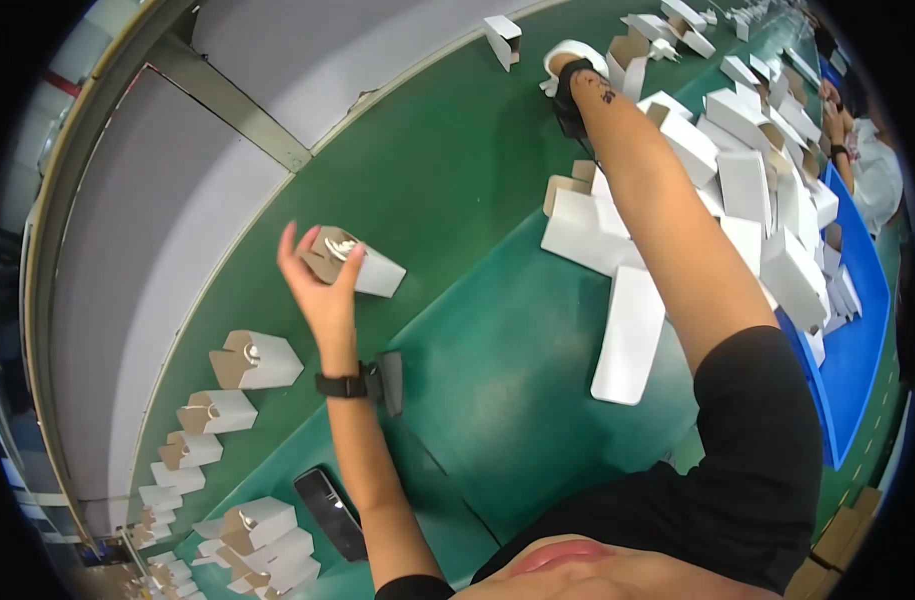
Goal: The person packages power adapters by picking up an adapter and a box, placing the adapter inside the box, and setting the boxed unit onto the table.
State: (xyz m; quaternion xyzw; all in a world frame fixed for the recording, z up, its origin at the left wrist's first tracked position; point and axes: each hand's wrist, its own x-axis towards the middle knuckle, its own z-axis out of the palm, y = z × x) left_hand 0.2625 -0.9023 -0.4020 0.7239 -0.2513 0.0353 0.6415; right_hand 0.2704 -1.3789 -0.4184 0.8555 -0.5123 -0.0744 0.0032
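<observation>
My left hand (322, 280) has its thumb and fingers spread at the open end of a white box (379, 275). The box lies on the green table, its brown inside showing, with a white coiled piece (341, 246) in its mouth. The thumb overlaps the opening; whether it touches is unclear. Far off at the upper right, my right hand (567, 68) is stretched out beside an open white box (627, 72). A white curved thing (577, 50) wraps about that hand, and its fingers are mostly hidden. A white plug-like piece (662, 50) lies nearby.
A heap of white boxes (745, 190) covers the right side, partly over a blue tray (862, 360). Filled open boxes (269, 360) line the left edge. A black phone (329, 512) lies by my left forearm. Another person (867, 165) works at the far right.
</observation>
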